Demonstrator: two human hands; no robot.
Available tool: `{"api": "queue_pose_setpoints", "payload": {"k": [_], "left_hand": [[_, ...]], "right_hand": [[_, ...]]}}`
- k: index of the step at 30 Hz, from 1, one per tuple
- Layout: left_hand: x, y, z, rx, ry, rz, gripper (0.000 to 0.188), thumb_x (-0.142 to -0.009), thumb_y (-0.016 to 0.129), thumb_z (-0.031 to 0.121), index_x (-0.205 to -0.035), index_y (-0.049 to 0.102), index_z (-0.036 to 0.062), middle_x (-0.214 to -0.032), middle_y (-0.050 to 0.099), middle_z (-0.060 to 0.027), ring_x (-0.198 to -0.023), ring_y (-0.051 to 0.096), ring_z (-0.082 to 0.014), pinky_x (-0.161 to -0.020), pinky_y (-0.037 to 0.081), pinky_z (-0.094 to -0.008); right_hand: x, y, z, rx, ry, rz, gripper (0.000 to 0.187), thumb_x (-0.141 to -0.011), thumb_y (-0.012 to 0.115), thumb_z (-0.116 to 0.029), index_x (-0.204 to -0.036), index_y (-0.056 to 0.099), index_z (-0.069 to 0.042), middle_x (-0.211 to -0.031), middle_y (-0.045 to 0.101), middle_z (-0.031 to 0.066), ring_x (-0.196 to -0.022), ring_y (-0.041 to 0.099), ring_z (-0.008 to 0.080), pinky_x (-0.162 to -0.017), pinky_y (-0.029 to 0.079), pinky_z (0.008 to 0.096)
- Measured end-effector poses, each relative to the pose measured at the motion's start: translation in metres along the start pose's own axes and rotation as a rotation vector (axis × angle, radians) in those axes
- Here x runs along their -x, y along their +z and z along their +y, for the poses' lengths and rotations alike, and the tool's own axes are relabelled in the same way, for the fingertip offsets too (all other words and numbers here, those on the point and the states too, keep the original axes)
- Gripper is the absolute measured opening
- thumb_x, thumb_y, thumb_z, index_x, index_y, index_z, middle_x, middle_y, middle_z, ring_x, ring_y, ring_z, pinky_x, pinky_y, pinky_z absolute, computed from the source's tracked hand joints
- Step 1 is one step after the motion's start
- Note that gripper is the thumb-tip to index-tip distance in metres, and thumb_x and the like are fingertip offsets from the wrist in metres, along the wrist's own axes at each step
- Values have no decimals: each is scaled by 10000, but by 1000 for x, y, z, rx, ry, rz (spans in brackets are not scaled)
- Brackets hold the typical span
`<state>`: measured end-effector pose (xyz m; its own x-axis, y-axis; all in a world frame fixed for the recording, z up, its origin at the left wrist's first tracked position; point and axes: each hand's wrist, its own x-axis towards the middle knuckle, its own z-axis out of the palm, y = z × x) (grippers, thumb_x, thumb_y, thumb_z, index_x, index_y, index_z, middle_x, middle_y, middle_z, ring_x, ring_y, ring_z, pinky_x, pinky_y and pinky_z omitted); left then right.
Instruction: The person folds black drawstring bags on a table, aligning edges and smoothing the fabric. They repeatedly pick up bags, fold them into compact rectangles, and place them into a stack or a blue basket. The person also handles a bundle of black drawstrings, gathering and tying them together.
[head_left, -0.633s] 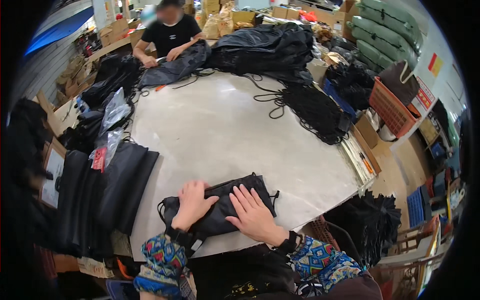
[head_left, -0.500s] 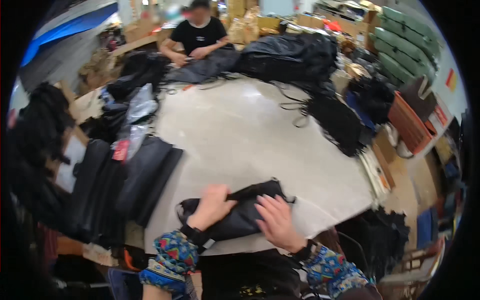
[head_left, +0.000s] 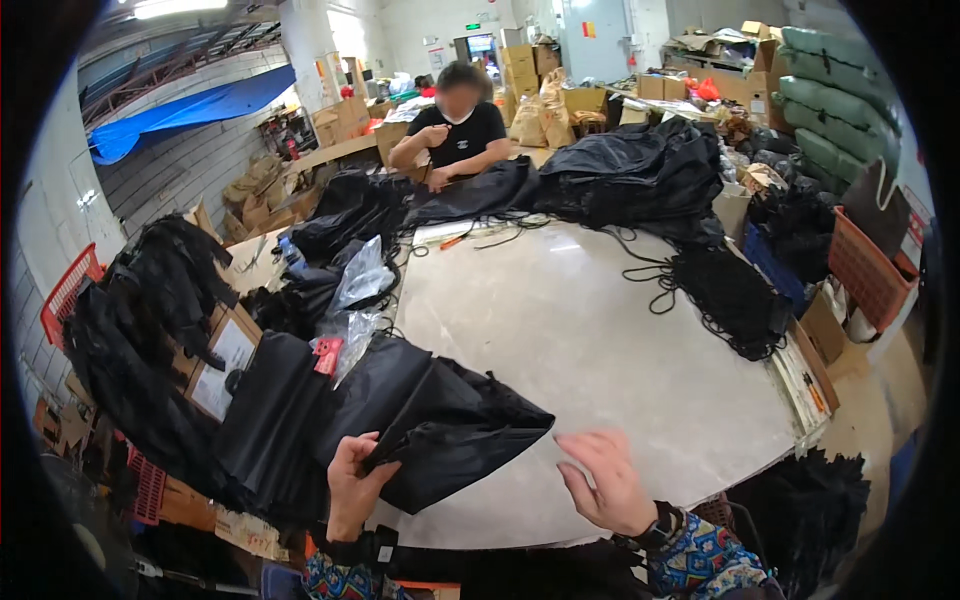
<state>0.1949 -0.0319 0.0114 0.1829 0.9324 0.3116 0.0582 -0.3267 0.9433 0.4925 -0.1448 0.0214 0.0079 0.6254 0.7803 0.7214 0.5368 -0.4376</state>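
Observation:
A black fabric bag [head_left: 450, 445] lies at the near left of the pale table [head_left: 560, 330], its narrow corner directed right. My left hand [head_left: 360, 482] pinches its near left edge between thumb and fingers. Just right of that corner, my right hand [head_left: 606, 482] is held above the tabletop, fingers apart and slightly blurred, with nothing in it. Folded black bags [head_left: 270, 410] are stacked beside my left hand, and the held bag partly covers them.
Across the table a person [head_left: 455, 140] in a black top handles black fabric [head_left: 475, 193]. A large black heap [head_left: 635, 170] and a corded black pile [head_left: 725, 295] line the far and right sides. Clear plastic bags [head_left: 365, 272] lie left; an orange basket [head_left: 873, 265] stands right.
The black bag has moved from the near middle to the left, onto the folded stack. My left hand went left with it; my right hand came off it. The view has tilted up.

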Motion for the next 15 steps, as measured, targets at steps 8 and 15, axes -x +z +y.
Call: {"api": "queue_pose_setpoints", "payload": {"k": [8,15], "left_hand": [[12,2,0,-65,131,23,328,-692,695,-129,-909,522,45,-832,618,-29,-833,596,-119,-1061,359,-430],[15,6,-3,-103,260,-11,317,-687,704,-112,-889,528,58,-807,649,-40,-775,618,-133,-1049,369,-460]], "right_hand": [[-53,-8,-5,-60,-64,-64,342,-828,704,-96,-1153,625,-21,-1088,652,113,-969,589,271,-838,426,340],[-53,-4,-13,-148,-64,-185,457,-816,733,-255,-1195,603,-35,-1109,648,76,-985,553,246,-878,375,345]]}}
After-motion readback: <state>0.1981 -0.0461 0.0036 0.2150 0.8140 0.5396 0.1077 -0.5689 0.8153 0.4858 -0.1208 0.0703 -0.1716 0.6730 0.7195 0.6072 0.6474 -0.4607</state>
